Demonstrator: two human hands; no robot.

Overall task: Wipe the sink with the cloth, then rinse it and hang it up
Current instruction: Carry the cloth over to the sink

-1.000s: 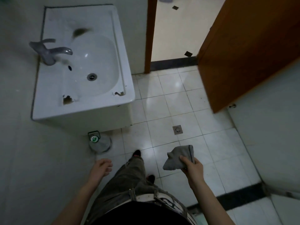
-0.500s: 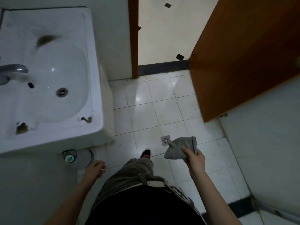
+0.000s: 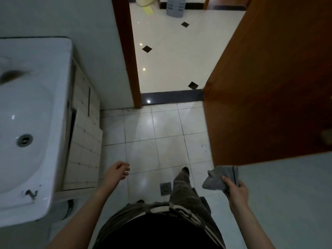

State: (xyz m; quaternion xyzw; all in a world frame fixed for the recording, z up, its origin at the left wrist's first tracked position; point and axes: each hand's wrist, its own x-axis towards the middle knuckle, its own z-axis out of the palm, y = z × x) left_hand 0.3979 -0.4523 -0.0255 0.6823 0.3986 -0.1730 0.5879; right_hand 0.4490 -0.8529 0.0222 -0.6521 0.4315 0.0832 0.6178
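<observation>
A white sink (image 3: 59,97) fills the left edge of the view, its drain (image 3: 24,140) low in the basin and a dark smear near its back rim; the tap is out of frame. A crumpled grey cloth (image 3: 220,177) is gripped in my right hand (image 3: 236,193) at the lower right, held over the tiled floor beside the door's lower corner. My left hand (image 3: 116,172) hangs loosely curled and holds nothing, just right of the sink's cabinet. Both hands are well apart from the basin.
An open wooden door (image 3: 269,87) stands at the right, its frame (image 3: 129,56) in the middle, with a bright hallway floor beyond. A pale cabinet (image 3: 84,141) sits under the sink. A floor drain (image 3: 165,188) lies by my leg. A pale wall (image 3: 287,194) closes the right.
My view has swung right and away from the sink, which slid to the left edge; the tap left the frame. The cloth stays in my right hand, now nearer the door.
</observation>
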